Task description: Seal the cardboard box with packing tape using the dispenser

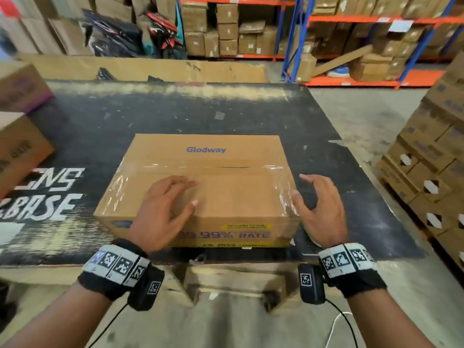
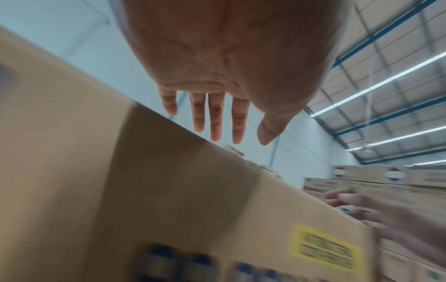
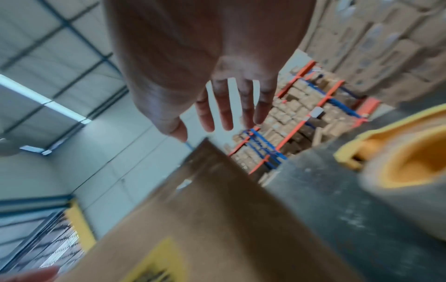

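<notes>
black work table (image 1: 155, 116), scuffed, white lettering at its left edge; bears the box at its near middle.

storage racks (image 1: 351, 51), orange beams and blue uprights, far side of the room, loaded with brown cartons.

stacked cartons (image 1: 431, 156), right of the table, some with white hand-holes.

two further cartons (image 1: 20, 144) at the table's left edge, partly out of view.

cardboard box (image 1: 200, 187), brown, printed "glodway" in blue on the far top flap, flaps closed. clear packing tape (image 1: 190, 168) runs across the top seam from left to right and wraps down over both ends, glossy and wrinkled at the right-hand corner. yellow label (image 1: 247, 226) on the near side wall, with blurred blue print below it.

tape dispenser (image 3: 395, 162), yellow, with a roll on it, lying on the table just right of the box; seen only in the right wrist view, blurred.

left hand (image 1: 160, 209), palm down over the near half of the box top, fingers straight and spread, gripping nothing; from the left wrist view the fingertips (image 2: 216, 133) stand above the top edge, and whether they touch the card cannot be told.

right hand (image 1: 319, 209), beside the box's right near corner, fingers spread and loosely bent, empty; thumb near the taped corner, contact unclear.

marker-printed wristbands (image 1: 118, 266) and a black wrist unit on each forearm.
</notes>
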Action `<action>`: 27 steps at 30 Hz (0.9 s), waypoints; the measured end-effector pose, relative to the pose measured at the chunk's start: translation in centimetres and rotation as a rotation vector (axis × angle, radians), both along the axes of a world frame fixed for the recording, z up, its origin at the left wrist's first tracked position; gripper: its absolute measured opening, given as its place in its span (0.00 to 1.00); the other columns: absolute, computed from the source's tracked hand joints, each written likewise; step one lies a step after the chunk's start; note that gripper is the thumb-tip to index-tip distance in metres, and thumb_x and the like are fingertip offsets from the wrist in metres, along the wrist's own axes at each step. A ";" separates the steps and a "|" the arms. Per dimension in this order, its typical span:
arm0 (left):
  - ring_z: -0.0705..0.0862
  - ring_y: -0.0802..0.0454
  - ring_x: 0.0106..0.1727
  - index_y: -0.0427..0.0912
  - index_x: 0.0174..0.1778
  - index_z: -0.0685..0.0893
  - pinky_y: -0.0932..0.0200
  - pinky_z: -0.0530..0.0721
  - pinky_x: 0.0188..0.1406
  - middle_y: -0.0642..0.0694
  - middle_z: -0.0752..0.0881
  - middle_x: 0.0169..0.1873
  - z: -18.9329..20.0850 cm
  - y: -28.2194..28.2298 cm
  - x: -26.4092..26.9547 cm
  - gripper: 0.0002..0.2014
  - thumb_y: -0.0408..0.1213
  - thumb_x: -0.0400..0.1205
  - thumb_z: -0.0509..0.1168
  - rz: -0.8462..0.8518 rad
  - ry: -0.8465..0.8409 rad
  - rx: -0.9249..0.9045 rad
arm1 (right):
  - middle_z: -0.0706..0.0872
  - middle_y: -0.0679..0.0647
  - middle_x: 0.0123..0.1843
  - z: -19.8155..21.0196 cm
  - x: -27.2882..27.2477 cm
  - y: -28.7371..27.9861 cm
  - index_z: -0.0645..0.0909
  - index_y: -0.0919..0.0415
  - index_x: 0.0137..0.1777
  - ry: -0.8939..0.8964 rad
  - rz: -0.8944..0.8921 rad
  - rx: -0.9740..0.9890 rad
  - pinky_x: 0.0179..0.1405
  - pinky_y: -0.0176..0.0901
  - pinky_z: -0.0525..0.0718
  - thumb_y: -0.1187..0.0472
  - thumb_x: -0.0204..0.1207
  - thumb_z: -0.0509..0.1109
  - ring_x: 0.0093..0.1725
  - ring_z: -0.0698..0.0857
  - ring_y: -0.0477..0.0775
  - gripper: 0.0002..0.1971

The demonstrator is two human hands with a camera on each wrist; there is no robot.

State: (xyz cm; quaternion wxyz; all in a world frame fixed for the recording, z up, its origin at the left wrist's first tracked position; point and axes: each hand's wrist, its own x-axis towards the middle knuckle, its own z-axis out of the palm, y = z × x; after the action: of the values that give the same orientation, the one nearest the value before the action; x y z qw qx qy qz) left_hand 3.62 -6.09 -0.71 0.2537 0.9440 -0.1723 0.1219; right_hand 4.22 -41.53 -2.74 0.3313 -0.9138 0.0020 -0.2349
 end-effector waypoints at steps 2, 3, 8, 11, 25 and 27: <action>0.78 0.48 0.73 0.53 0.73 0.81 0.44 0.75 0.75 0.48 0.81 0.71 -0.1 4.8 0.2 0.24 0.57 0.83 0.60 0.104 -0.002 0.019 | 0.81 0.52 0.71 0.7 0.5 2.6 0.80 0.55 0.71 0.042 0.051 -0.098 0.67 0.56 0.81 0.47 0.78 0.70 0.68 0.80 0.58 0.23; 0.78 0.46 0.72 0.52 0.73 0.81 0.43 0.75 0.74 0.47 0.81 0.71 -0.2 7.1 0.4 0.25 0.58 0.83 0.60 0.146 -0.006 0.041 | 0.79 0.53 0.73 0.9 0.8 3.8 0.79 0.54 0.72 0.080 0.058 -0.151 0.68 0.57 0.80 0.46 0.79 0.70 0.69 0.80 0.59 0.24; 0.71 0.43 0.81 0.54 0.80 0.75 0.41 0.70 0.82 0.44 0.72 0.81 -2.2 13.7 1.6 0.31 0.64 0.84 0.53 0.130 0.083 0.134 | 0.75 0.51 0.78 0.3 1.4 6.8 0.76 0.49 0.74 0.273 -0.021 -0.380 0.63 0.62 0.83 0.37 0.80 0.59 0.63 0.82 0.70 0.27; 0.64 0.44 0.86 0.53 0.84 0.70 0.44 0.63 0.87 0.44 0.66 0.85 -3.3 14.1 1.5 0.32 0.63 0.86 0.48 0.085 0.100 0.109 | 0.73 0.51 0.79 0.1 1.3 6.8 0.75 0.49 0.75 0.284 -0.037 -0.407 0.61 0.62 0.83 0.37 0.80 0.56 0.62 0.82 0.70 0.28; 0.61 0.44 0.88 0.52 0.84 0.70 0.41 0.66 0.86 0.45 0.66 0.86 -3.4 14.3 1.5 0.33 0.63 0.86 0.47 0.083 0.095 0.074 | 0.70 0.48 0.82 0.7 0.8 7.2 0.71 0.44 0.79 0.354 -0.092 -0.429 0.63 0.59 0.81 0.38 0.83 0.56 0.70 0.79 0.66 0.27; 0.59 0.46 0.89 0.53 0.84 0.70 0.40 0.66 0.86 0.47 0.65 0.87 -3.6 14.6 1.4 0.33 0.64 0.85 0.48 0.066 0.118 0.034 | 0.69 0.47 0.84 0.5 0.5 7.0 0.70 0.44 0.80 0.352 -0.073 -0.432 0.65 0.59 0.80 0.37 0.83 0.55 0.73 0.78 0.65 0.28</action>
State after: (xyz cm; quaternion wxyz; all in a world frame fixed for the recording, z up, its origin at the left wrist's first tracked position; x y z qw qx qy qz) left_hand 5.00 8.48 -4.32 0.2433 0.9588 -0.1278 0.0713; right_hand 4.74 -34.53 -2.23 0.1145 -0.9893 0.0425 -0.0793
